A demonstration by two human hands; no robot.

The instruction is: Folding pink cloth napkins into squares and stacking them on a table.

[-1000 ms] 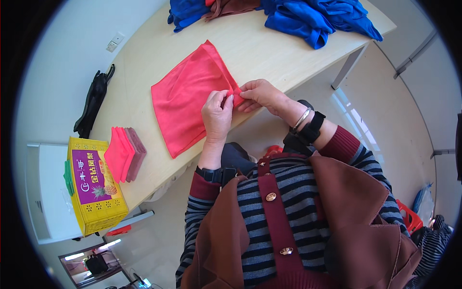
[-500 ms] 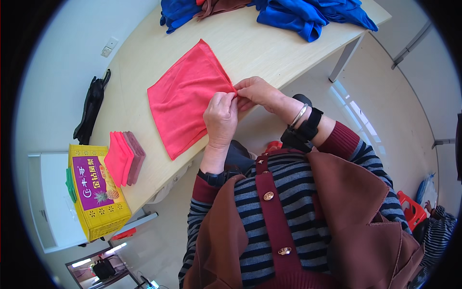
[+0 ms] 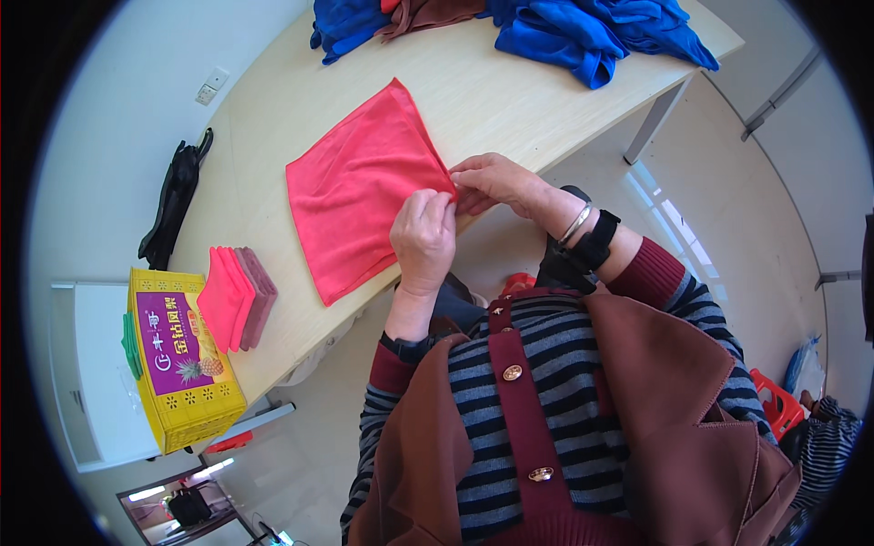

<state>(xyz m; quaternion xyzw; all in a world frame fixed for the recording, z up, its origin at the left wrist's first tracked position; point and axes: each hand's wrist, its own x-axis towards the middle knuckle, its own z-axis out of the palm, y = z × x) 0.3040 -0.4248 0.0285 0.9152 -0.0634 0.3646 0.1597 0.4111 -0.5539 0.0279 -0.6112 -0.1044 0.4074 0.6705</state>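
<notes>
A coral-pink cloth [image 3: 364,187] lies spread on the pale wooden table, slightly wrinkled, with one corner at the near edge. My left hand [image 3: 425,238] is closed in a pinch on that near right corner. Just beyond it, the fingers of my right hand [image 3: 496,185] close on the cloth's right edge; the fingertips are partly hidden. Both hands are close together at the table edge. To the left, a stack of folded pink and brownish cloths [image 3: 238,298] stands beside a yellow box [image 3: 191,414].
Blue cloths [image 3: 564,41] are heaped at the table's far side, with a brown cloth [image 3: 432,16] among them. A black folded umbrella-like item [image 3: 177,196] lies by the wall at left. The table's edge [image 3: 583,146] runs close to my hands. A red stool [image 3: 774,405] stands behind at right.
My right hand's fingertips have shifted slightly along the cloth's edge, a little apart from the left hand. The left hand keeps its pinch on the corner. The whole view has shifted slightly.
</notes>
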